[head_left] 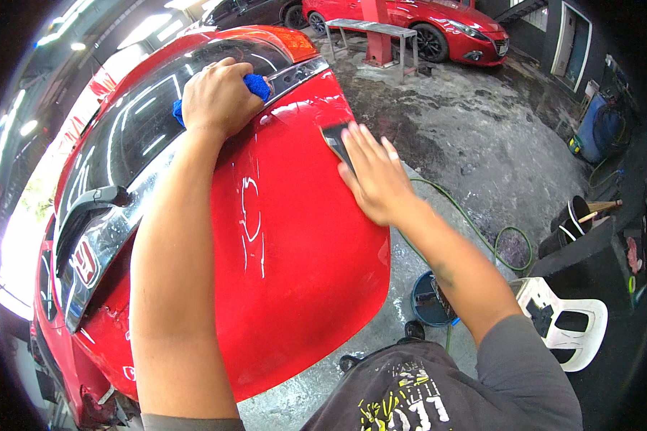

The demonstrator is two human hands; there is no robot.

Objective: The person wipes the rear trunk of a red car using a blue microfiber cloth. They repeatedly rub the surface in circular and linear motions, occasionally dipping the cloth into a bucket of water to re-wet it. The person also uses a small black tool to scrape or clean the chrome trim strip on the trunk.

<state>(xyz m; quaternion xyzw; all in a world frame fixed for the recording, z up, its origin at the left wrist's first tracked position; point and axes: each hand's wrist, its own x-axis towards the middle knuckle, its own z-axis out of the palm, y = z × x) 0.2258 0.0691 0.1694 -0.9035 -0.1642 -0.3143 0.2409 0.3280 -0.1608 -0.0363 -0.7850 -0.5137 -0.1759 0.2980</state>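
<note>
While it stands well apart from the other, left hand (221, 99): clamped over a blue cloth (257, 86) where the red tailgate (316, 273) meets the dark window (147, 100).
Right hand (372, 169): fingers outstretched over a dark pad (335, 141), at the tailgate's right edge.
White marks (250, 210): drawn on the tailgate, between both forearms.
Bucket (418, 284): on the floor, right of the tailgate's lower corner.
White chair (591, 325): farther right of the tailgate.
</note>
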